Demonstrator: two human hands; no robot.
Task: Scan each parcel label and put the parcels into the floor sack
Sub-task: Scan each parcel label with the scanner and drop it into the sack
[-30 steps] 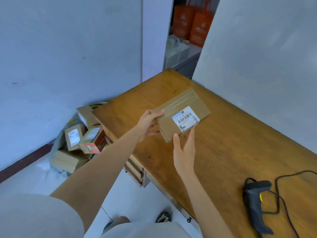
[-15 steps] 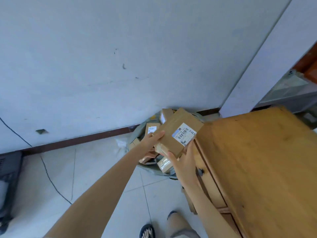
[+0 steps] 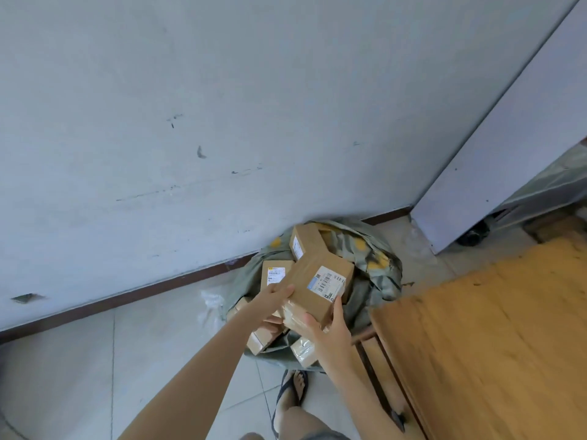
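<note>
The left hand [image 3: 273, 296] and right hand [image 3: 330, 325] are gripping a labelled parcel [image 3: 314, 281] above the floor sack [image 3: 374, 281], left of the tabletop [image 3: 492, 328], ideally lowering it flat onto the pile before releasing.

both hands [image 3: 330, 325] gripping parcel [image 3: 314, 281], above sack [image 3: 378, 281]

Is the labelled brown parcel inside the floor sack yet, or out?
Out: the left hand and right hand hold the brown cardboard parcel above the open grey-green floor sack, over other parcels inside.
</note>
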